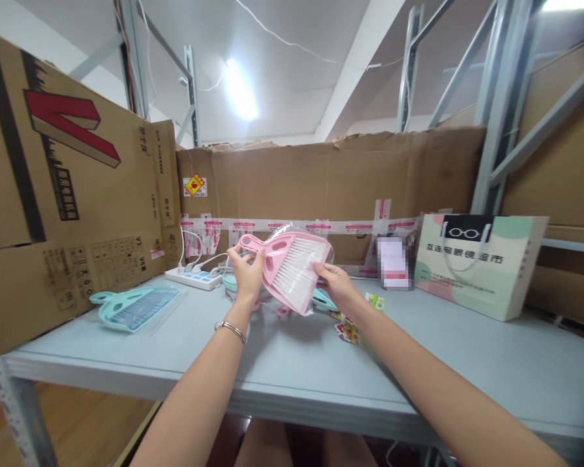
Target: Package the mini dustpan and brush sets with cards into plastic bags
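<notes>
A pink dustpan and brush set [292, 269] with white bristles, in a clear plastic bag, is held up over the table. My left hand [247, 272] is closed around it near the handle end. At the wide end, the fingers of my right hand [338, 285] pinch the bag's edge by the bristles. Behind and below it, partly hidden, lie more bagged sets, with a blue-green piece [324, 299] showing beside my right hand. Small colourful packets [348, 331] lie under my right wrist. A blue-green dustpan and brush set [139, 308] rests at the table's left.
A white power strip [194, 279] with plugged cables lies at the back left. Large cardboard boxes [78, 194] wall in the left side and back. To the right stand a phone [394, 263] and a paper gift bag [477, 266]. The grey table's front edge [321, 402] is near me.
</notes>
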{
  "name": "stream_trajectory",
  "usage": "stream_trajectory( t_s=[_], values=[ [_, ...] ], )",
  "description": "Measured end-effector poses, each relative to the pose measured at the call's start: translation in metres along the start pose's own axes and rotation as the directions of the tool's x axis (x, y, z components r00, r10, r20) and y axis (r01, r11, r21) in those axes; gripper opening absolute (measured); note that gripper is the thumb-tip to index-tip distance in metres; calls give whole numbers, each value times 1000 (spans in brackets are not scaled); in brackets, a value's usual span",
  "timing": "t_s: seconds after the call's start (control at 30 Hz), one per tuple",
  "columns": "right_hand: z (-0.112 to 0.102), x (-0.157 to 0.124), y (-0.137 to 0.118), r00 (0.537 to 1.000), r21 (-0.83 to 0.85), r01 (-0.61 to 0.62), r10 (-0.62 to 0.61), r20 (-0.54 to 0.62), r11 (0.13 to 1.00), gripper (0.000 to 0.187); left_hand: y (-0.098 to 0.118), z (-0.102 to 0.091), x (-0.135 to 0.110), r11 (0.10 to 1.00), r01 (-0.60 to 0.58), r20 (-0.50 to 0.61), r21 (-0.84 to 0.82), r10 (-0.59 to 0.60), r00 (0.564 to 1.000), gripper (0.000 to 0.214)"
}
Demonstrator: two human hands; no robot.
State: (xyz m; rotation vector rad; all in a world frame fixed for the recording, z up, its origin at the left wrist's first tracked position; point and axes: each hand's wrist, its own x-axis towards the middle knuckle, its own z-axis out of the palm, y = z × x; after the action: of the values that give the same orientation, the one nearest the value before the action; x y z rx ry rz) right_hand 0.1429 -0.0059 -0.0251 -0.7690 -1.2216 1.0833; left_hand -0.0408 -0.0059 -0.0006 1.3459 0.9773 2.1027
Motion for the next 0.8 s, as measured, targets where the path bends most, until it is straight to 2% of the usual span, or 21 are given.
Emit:
stream_trajectory(
  t_s=[0.1, 0.2, 0.3, 0.37, 0.4, 0.47, 0.53, 0.6, 0.73, 0.8],
  values=[
    [0, -1, -4, 999, -34, -1, 2, 33, 999, 48, -2, 0, 1, 1000, 27, -66, 7, -27, 997, 50],
    [0, -2, -4, 997, -96, 54, -59, -52, 994, 47, -2, -1, 0, 1000, -8, -72, 17, 10, 997, 52],
    [-1, 0, 0, 998, 24, 5, -3, -69, 1000, 47, -1, -1, 2, 999, 35, -79, -18, -37, 996, 49],
    [-5, 2, 2, 996, 89, -46, 52, -68, 995, 45, 0, -2, 5, 982, 166, -18, -86, -168, 986, 44],
    [-9, 4, 3, 995, 100, -56, 64, -75, 993, 42, 1, -3, 6, 963, 238, 55, -123, -233, 971, 41],
    [-16, 5, 3, 994, 97, -63, 72, -87, 993, 34, 1, -4, 7, 918, 359, 251, -166, -313, 916, 34],
    [-22, 5, 2, 993, 88, -77, 84, -78, 993, 26, 1, -4, 7, 891, 430, 376, -146, -352, 857, 27],
    [-24, 4, 0, 993, 90, -105, 110, -51, 990, 23, 1, -5, 6, 886, 450, 377, -107, -383, 843, 21],
    [-20, 2, -1, 973, 144, -229, 220, 75, 963, 29, 0, -6, 6, 880, 467, 317, -82, -421, 850, 17],
    [-19, 3, -1, 978, 192, -204, 191, 84, 960, 26, 1, -7, 6, 866, 494, 306, -78, -451, 838, 18]
  ],
)
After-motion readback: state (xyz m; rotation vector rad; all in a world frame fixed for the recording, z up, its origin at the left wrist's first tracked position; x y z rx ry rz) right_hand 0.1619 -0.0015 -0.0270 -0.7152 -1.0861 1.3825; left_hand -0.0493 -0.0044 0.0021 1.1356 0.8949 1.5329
